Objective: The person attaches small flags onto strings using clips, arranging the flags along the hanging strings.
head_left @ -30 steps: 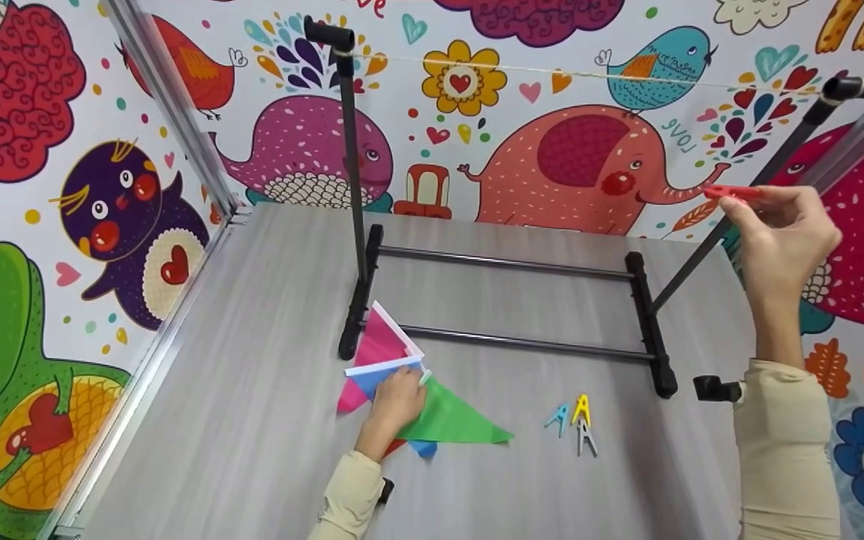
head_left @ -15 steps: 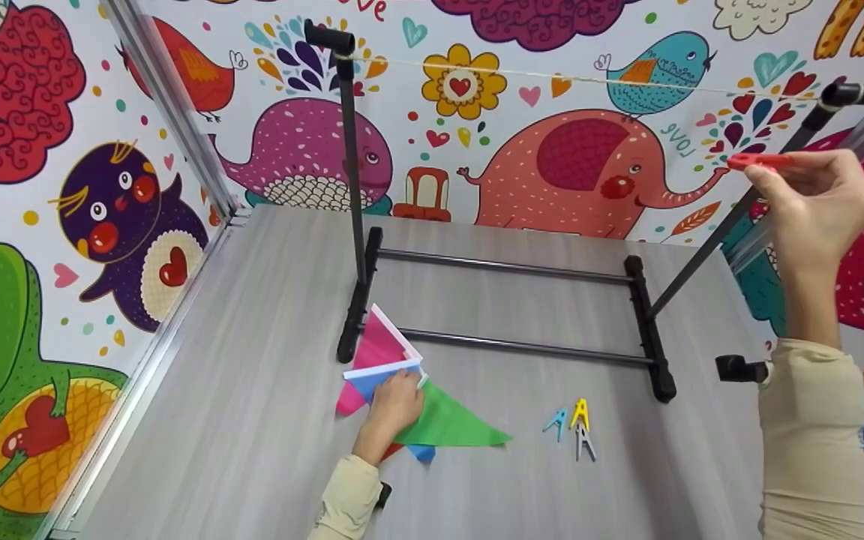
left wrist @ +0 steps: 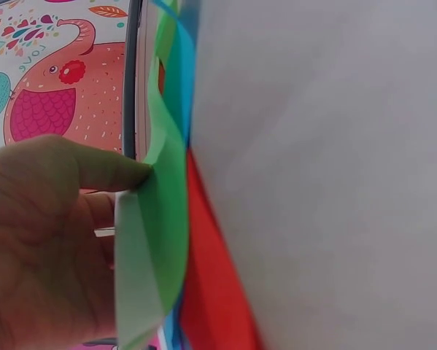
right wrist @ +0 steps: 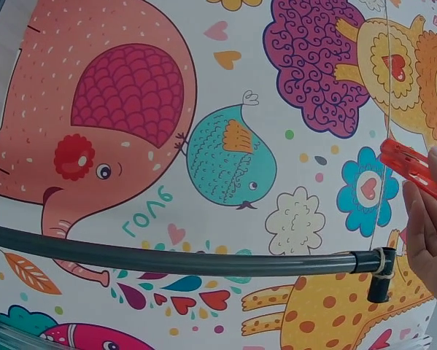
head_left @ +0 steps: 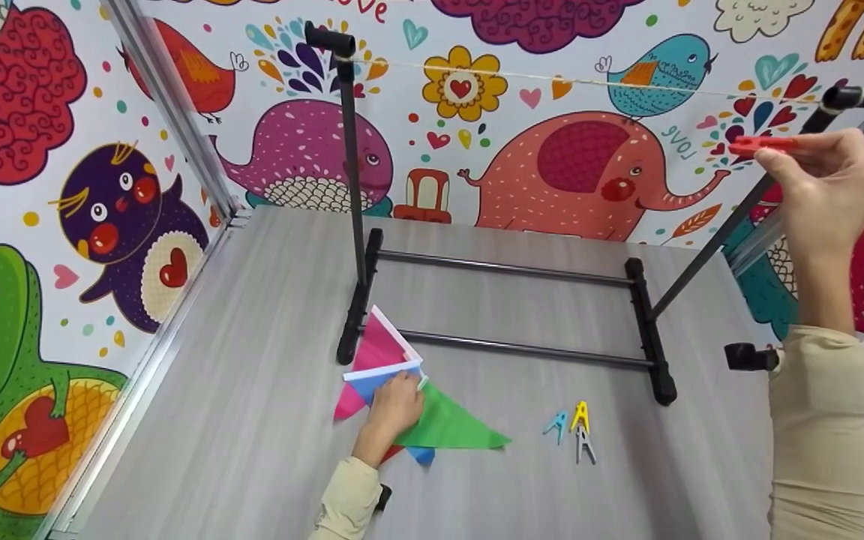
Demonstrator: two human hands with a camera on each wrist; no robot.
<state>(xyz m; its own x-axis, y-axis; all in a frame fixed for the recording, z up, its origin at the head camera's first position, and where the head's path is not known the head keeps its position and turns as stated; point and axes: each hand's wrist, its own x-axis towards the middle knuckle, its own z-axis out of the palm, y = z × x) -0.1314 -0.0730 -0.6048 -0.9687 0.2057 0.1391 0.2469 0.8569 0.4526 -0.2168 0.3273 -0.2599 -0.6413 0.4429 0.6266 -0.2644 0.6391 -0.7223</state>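
Head view shows a person's right hand (head_left: pixel 826 187) raised near the right end of a thin string (head_left: pixel 589 77) stretched between the two black posts of a small rack (head_left: pixel 507 300). Its fingers pinch a red clothes peg (head_left: pixel 766 144) by the tail end, the peg lying roughly level just below the string. The peg is small, bright red plastic, long and narrow. It looks light and stiff, likely with a spring, so squeezing the tail ends would open its mouth; smooth plastic may slip if held loosely.

Lower down, the left hand (head_left: pixel 396 409) rests on a fan of paper pennants (head_left: pixel 447 424) lying on the grey table (head_left: pixel 252 420), beside the rack's left foot. The left wrist view shows thumb and fingers curled around the edge of the green pennant (left wrist: pixel 156 240), lifting it slightly, with red and blue ones beneath. The pennants are thin triangles in pink, blue, green and red, some with a white top band. They seem light, floppy and easy to crease, best held by that band.

Three more pegs (head_left: pixel 574 427), blue, yellow and grey, lie on the table just right of the pennants.
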